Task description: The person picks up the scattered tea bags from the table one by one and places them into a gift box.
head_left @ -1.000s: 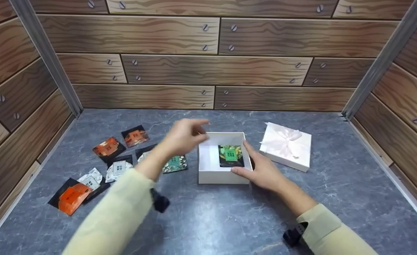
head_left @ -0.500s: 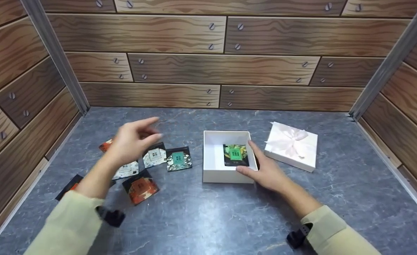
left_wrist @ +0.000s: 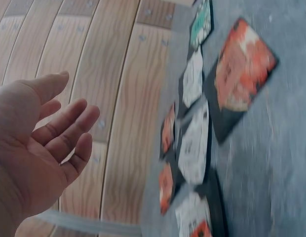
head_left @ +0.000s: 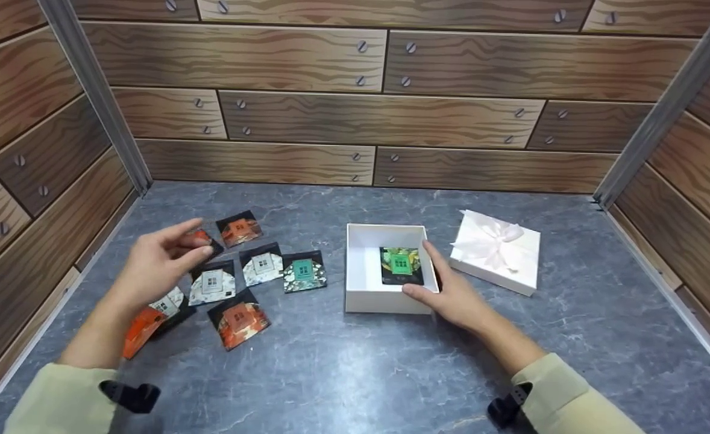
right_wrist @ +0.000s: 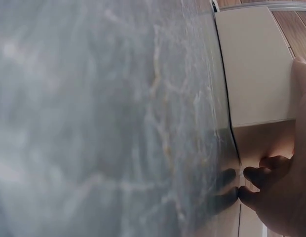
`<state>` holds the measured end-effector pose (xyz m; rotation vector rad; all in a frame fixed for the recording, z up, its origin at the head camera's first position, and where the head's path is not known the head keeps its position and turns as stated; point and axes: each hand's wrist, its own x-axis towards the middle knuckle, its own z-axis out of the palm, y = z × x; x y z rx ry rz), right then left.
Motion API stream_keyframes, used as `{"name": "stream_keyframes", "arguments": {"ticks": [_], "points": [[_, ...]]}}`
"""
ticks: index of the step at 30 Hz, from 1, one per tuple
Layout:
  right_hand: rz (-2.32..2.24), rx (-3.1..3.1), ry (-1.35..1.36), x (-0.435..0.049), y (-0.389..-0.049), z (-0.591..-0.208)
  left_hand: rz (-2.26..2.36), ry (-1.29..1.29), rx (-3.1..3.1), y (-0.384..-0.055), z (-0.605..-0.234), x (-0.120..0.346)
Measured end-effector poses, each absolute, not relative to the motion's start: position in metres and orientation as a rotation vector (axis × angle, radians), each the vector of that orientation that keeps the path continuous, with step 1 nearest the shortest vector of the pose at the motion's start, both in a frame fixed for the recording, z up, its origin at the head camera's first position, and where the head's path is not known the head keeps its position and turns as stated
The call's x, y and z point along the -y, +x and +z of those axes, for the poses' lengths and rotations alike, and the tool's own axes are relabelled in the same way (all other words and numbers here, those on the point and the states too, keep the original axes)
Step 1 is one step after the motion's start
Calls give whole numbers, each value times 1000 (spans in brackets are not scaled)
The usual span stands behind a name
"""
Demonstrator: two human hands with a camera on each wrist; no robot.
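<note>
My left hand (head_left: 156,265) hovers over the tea-bag-sized sachets at the left, its fingers loosely bent and holding nothing, as the left wrist view confirms. Just past its fingertips lies a red-orange sachet (head_left: 208,241), partly hidden by the hand. A white sachet (head_left: 212,284) is right beside the hand; an orange sachet (head_left: 141,328) shows beyond the wrist. My right hand (head_left: 454,292) holds the open white box (head_left: 385,301) at its front right corner, thumb on the front rim and fingers along the right wall. Inside the box rests a green-and-black sachet (head_left: 401,265).
A white lid (head_left: 493,250) with a pale ribbon bow lies right of the box. Between box and left hand are a teal-labelled sachet (head_left: 305,271), another white sachet (head_left: 262,264) and a red patterned sachet (head_left: 238,318). Farther back is a brown-orange sachet (head_left: 239,228). Wood-patterned walls enclose the table.
My left hand has moved left from beside the box to above the sachets, uncovering several of them. My right hand stays at the box corner, and the green sachet stays inside.
</note>
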<state>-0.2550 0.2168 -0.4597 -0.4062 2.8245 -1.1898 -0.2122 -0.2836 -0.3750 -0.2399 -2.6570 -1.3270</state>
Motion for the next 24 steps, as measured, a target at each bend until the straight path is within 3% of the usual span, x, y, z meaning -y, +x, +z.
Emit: {"name": "stream_keyframes", "arguments": {"ticks": [7,17,24], "points": [[-1178,-2822,-406,-219,-256,-461,-1228,-200,2669,-199,-389,329],[-1187,-2807,-393,-218,-255,-461,-1142,-112,2899,-173,-438,408],[-1205,-2800,-395,-219,-254,-460,-1130,-68,2990,-161,-467,425]]}}
